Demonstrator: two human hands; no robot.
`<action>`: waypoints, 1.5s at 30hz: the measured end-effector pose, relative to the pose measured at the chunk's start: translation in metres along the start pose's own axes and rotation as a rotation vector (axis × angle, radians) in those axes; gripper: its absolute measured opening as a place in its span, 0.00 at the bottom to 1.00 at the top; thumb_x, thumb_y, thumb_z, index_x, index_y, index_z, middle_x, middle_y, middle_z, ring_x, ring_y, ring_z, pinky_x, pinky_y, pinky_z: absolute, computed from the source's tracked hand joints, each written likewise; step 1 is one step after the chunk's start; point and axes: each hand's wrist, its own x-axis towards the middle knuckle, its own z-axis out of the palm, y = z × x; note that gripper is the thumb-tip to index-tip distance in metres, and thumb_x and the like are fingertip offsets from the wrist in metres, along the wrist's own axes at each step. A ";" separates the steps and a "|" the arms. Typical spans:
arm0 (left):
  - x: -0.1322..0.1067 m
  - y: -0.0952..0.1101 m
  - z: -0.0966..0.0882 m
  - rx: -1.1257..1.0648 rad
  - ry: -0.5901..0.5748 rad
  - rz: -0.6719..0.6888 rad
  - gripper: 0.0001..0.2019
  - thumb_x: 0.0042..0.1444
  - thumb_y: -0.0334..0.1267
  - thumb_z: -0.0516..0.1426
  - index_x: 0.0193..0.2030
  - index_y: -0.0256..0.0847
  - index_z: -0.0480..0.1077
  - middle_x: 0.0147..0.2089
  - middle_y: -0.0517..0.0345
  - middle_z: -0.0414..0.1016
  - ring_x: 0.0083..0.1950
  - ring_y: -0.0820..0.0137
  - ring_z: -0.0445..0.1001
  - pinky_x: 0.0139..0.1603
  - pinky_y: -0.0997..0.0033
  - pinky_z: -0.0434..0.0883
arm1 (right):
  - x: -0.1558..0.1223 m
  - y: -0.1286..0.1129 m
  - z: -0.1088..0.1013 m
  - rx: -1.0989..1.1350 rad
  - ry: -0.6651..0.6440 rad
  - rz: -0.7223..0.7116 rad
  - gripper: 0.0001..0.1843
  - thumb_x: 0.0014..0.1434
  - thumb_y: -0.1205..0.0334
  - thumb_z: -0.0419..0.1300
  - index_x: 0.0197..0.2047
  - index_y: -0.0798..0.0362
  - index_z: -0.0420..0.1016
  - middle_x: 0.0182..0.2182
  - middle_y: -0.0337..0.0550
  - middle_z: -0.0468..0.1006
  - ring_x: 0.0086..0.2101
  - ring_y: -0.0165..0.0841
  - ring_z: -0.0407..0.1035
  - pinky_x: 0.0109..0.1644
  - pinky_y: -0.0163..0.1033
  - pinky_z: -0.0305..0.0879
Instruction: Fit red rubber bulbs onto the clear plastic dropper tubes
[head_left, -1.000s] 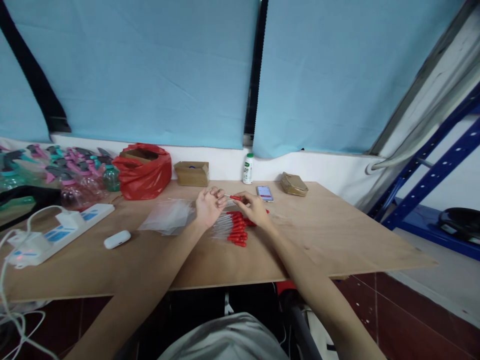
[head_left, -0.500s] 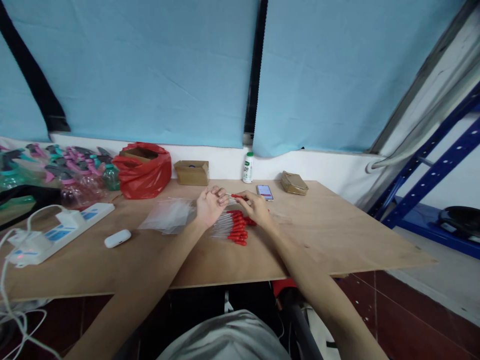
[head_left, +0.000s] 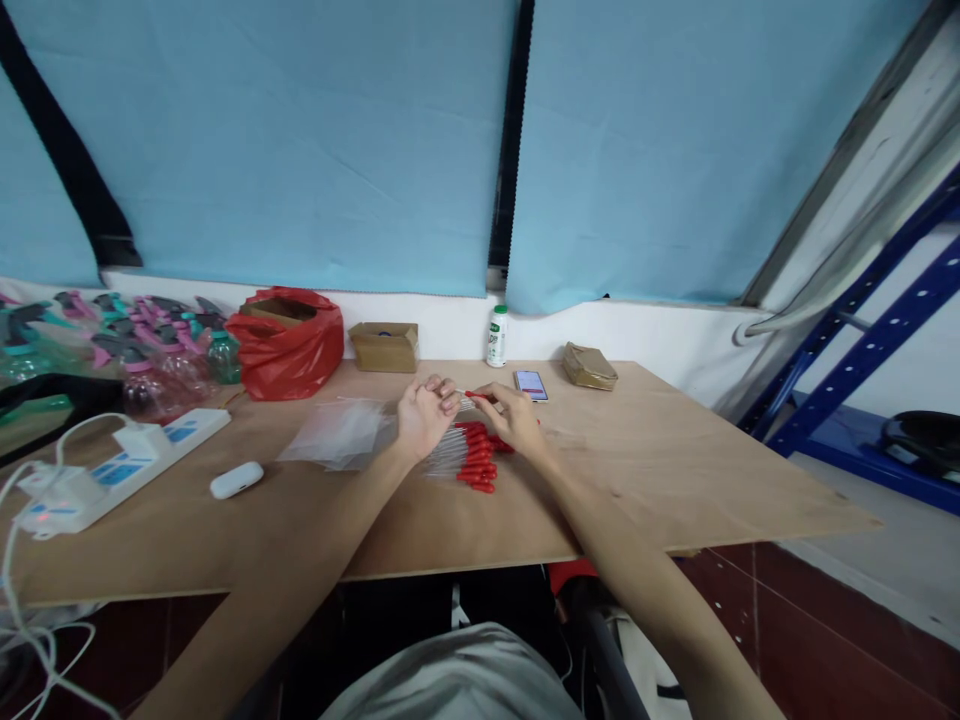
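Note:
A row of several clear droppers with red bulbs (head_left: 471, 457) lies in the middle of the wooden table (head_left: 675, 470). Above the far end of that row, my left hand (head_left: 421, 417) and my right hand (head_left: 511, 417) meet. Together they pinch a single red-capped dropper (head_left: 471, 397), the left on its clear stem, the right on its red bulb. Both hands have their fingers curled. A heap of clear plastic bags (head_left: 339, 434) lies just left of my left hand.
Along the back wall stand a red plastic bag (head_left: 287, 345), a small cardboard box (head_left: 384, 346), a white bottle (head_left: 496, 336), a phone (head_left: 531, 384) and a brown packet (head_left: 590, 366). A white power strip (head_left: 112, 467) and an earbud case (head_left: 236, 479) lie left. Blue shelving (head_left: 862, 350) stands right.
The hands have stayed almost still over the droppers, only working the one held dropper slightly closer between their fingertips.

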 end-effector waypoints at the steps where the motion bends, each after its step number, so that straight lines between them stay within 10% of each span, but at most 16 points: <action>1: 0.000 0.000 0.000 -0.010 -0.002 -0.002 0.17 0.66 0.51 0.49 0.30 0.42 0.56 0.32 0.56 0.58 0.29 0.69 0.60 0.31 0.65 0.64 | 0.000 0.000 0.000 0.004 -0.001 0.006 0.16 0.70 0.50 0.56 0.45 0.51 0.80 0.38 0.46 0.82 0.36 0.37 0.75 0.44 0.39 0.69; 45: -0.001 0.005 0.009 -0.291 -0.029 -0.076 0.15 0.68 0.45 0.47 0.30 0.41 0.56 0.30 0.58 0.57 0.27 0.72 0.59 0.29 0.71 0.63 | 0.001 0.002 0.004 0.036 0.014 0.059 0.17 0.70 0.50 0.56 0.45 0.53 0.80 0.30 0.43 0.81 0.29 0.33 0.74 0.38 0.36 0.68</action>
